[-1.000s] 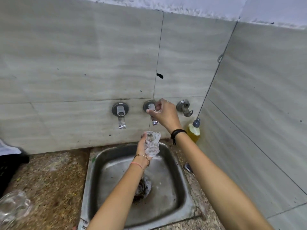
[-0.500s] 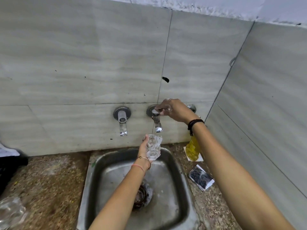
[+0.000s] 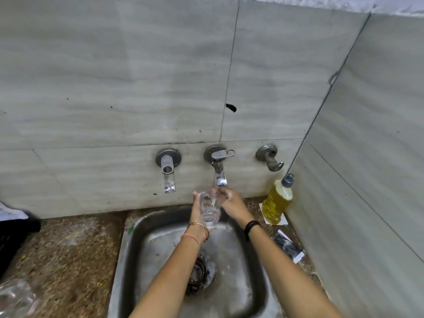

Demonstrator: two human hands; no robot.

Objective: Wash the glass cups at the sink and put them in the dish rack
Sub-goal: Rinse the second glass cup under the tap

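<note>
While water runs from the middle tap [image 3: 219, 174], the left hand [image 3: 196, 211] grips the glass cup [image 3: 209, 215] beneath it for rinsing and the right hand [image 3: 234, 206] pinches the rim.

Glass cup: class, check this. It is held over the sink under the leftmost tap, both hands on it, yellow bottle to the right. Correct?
No. The head view shows the glass cup under the middle tap, not the leftmost tap. The rest holds: left hand and right hand on it, over the sink, yellow bottle to the right.
</note>
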